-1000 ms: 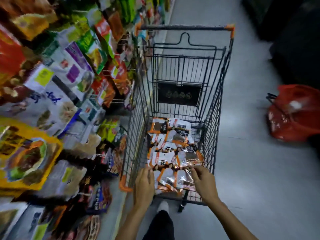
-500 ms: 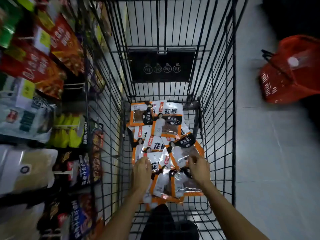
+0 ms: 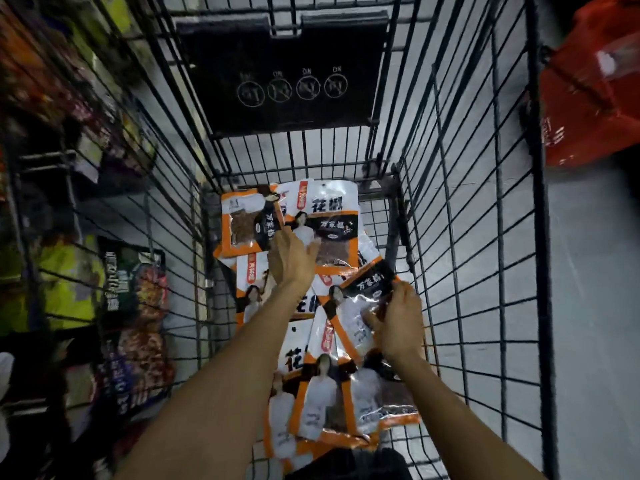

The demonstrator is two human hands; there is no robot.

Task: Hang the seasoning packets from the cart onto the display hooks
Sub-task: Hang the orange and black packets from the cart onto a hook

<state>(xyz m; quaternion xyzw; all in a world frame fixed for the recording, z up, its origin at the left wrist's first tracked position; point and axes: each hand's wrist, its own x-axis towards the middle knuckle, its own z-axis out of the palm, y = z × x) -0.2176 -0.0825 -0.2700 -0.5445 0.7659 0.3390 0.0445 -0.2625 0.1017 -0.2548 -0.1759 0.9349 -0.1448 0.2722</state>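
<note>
Head view, left to right: shelf goods (image 3: 135,306) blur past outside the cart (image 3: 460,209), presumably where the hooks wait. Left hand (image 3: 292,261), fingers loosely spread, presses onto the far seasoning packets (image 3: 322,220) on the cart floor, likely gathering them. Right hand (image 3: 398,327) pinches one angled packet (image 3: 360,299), lifting its edge clear.

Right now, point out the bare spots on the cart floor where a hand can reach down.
Bare wire floor shows along the cart's right wall, beside the packets, and behind them below the black flap. The middle and left are crowded: overlapping packets under the left hand and right hand.
</note>
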